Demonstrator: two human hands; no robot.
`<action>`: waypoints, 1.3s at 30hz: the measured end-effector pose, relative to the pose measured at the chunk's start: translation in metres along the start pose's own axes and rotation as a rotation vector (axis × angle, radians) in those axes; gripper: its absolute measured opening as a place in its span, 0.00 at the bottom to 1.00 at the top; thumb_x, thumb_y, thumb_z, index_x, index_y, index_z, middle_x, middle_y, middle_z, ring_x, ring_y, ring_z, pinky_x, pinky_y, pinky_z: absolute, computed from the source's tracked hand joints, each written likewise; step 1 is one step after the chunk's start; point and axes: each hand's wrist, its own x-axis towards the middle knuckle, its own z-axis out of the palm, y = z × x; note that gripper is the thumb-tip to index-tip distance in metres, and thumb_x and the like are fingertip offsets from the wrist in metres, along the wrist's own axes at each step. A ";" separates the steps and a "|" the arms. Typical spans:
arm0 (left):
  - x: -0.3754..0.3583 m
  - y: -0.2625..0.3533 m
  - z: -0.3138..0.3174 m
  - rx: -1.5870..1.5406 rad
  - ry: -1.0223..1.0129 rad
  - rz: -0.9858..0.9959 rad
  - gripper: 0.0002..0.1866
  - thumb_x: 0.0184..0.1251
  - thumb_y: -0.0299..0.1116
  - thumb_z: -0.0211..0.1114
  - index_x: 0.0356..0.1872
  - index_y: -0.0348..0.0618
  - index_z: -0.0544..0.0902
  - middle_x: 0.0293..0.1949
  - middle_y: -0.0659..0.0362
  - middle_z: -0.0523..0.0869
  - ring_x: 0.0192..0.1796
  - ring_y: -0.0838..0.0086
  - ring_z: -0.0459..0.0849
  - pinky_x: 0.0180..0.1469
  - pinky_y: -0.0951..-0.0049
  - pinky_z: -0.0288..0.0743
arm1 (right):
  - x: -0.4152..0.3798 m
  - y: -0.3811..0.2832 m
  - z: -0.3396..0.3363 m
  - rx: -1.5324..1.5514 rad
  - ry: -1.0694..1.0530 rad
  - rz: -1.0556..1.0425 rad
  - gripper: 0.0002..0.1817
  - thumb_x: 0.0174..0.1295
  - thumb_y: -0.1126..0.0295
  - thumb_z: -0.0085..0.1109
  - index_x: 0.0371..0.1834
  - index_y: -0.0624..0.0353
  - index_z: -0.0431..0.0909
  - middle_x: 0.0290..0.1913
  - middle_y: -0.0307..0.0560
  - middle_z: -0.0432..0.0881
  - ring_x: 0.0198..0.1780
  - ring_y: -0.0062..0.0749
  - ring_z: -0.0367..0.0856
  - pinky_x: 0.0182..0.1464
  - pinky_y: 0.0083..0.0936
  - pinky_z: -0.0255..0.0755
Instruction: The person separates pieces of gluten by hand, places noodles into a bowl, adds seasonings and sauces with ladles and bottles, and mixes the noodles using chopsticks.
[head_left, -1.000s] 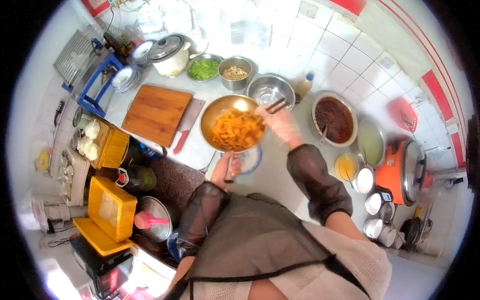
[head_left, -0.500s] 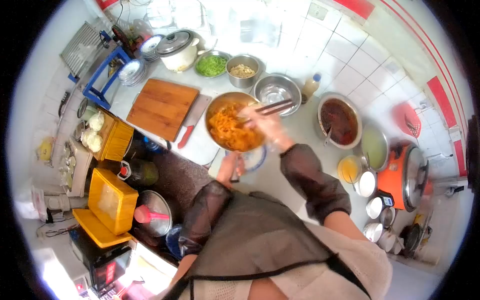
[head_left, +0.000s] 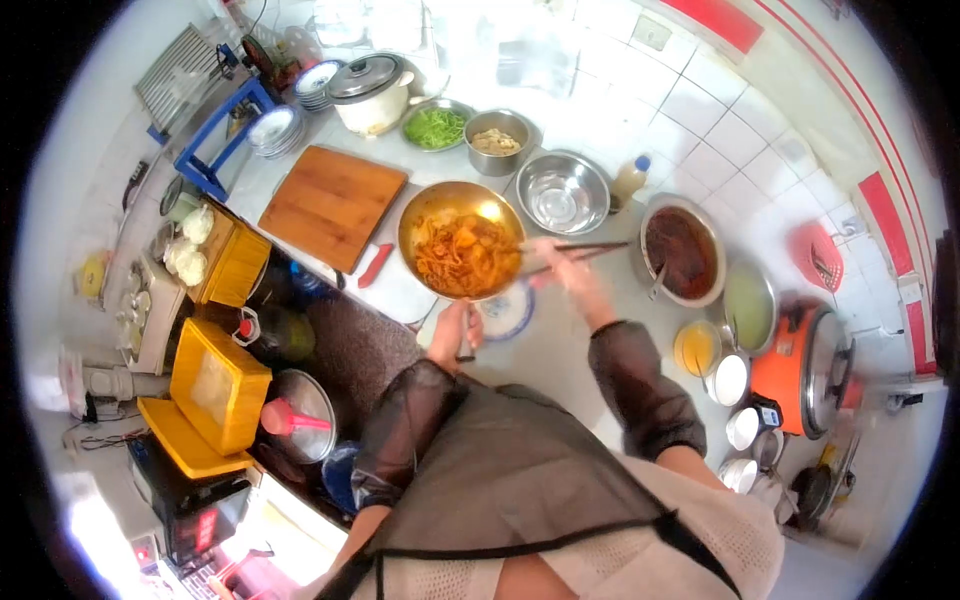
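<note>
Fingers of the right hand [head_left: 572, 283] pinch dark chopsticks [head_left: 585, 252], tips at the rim of a metal bowl [head_left: 430, 205] of orange food (glossy strips). Left hand [head_left: 452, 335] closes around the handle beneath it, above the white surface [head_left: 545, 350].

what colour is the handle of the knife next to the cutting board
Red. The knife handle shows best in the head view, just right of the wooden cutting board.

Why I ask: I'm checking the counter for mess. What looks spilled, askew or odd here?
No spill shows. The pan of orange food is held by the left hand over a knife and a plate, while the right hand holds chopsticks beside it.
</note>
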 end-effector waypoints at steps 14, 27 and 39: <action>-0.004 -0.015 0.010 -0.029 -0.083 -0.105 0.11 0.72 0.38 0.44 0.34 0.42 0.65 0.22 0.64 0.66 0.15 0.80 0.63 0.17 0.77 0.60 | 0.028 0.004 0.021 -0.238 0.034 -0.217 0.16 0.65 0.60 0.56 0.40 0.66 0.80 0.36 0.44 0.83 0.33 0.25 0.81 0.33 0.21 0.77; -0.019 -0.014 0.019 0.137 0.034 -0.004 0.12 0.73 0.38 0.44 0.31 0.42 0.65 0.21 0.62 0.67 0.15 0.77 0.64 0.17 0.74 0.62 | 0.004 0.063 -0.002 0.166 0.057 -0.269 0.25 0.69 0.54 0.47 0.53 0.68 0.73 0.47 0.51 0.80 0.37 0.34 0.83 0.40 0.24 0.80; -0.047 -0.026 0.003 0.229 0.125 -0.022 0.12 0.68 0.38 0.50 0.31 0.39 0.68 0.20 0.60 0.70 0.15 0.75 0.68 0.17 0.73 0.64 | 0.016 0.091 -0.001 0.655 0.138 -0.018 0.20 0.66 0.59 0.50 0.45 0.70 0.74 0.42 0.55 0.79 0.35 0.37 0.81 0.41 0.26 0.79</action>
